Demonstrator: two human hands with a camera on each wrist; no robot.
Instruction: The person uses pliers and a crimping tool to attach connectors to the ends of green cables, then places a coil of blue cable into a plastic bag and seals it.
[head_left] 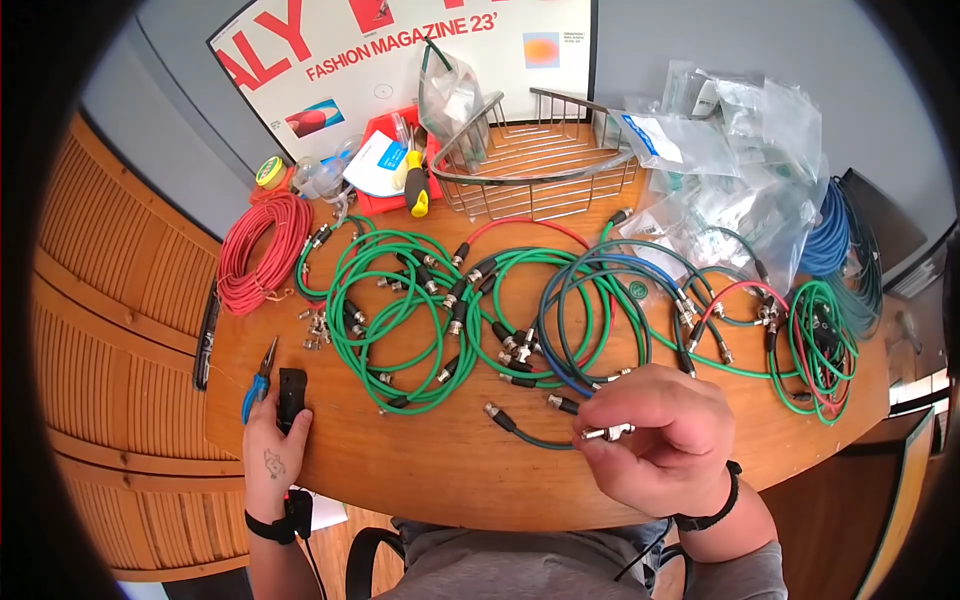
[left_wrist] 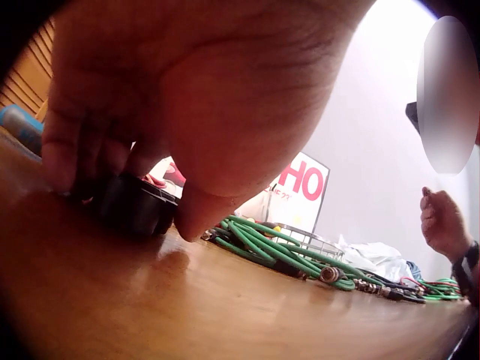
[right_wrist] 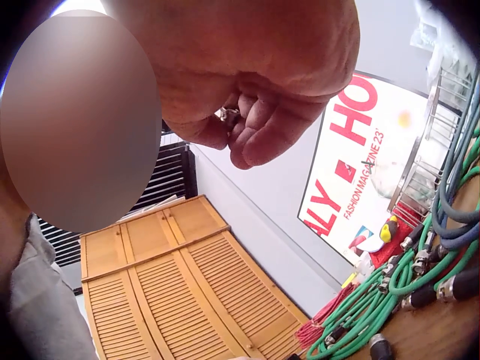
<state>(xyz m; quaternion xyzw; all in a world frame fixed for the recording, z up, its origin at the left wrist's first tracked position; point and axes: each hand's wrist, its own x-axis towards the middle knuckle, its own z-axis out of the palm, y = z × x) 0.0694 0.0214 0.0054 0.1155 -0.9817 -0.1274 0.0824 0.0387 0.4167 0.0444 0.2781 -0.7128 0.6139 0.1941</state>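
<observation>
My right hand (head_left: 655, 440) is raised over the table's front edge and pinches a small metal connector (head_left: 608, 433) between thumb and fingertips. The right wrist view shows only a glint of this connector (right_wrist: 229, 115) behind the curled fingers. At the table's left side, my left hand (head_left: 275, 450) holds a black block-shaped tool (head_left: 291, 398) low against the wood, thumb on one side and fingers on the other. The tool's underside is hidden. Blue-handled pliers (head_left: 257, 388) lie right beside the left fingers, jaws pointing away from me.
Coiled green cables (head_left: 400, 330) with BNC plugs cover the middle, with blue cables (head_left: 570, 370) to their right. Loose metal connectors (head_left: 317, 330) lie near a red cable coil (head_left: 262, 255). Behind stand a wire basket (head_left: 535, 180), a red bin (head_left: 375, 203) and plastic bags (head_left: 740, 150).
</observation>
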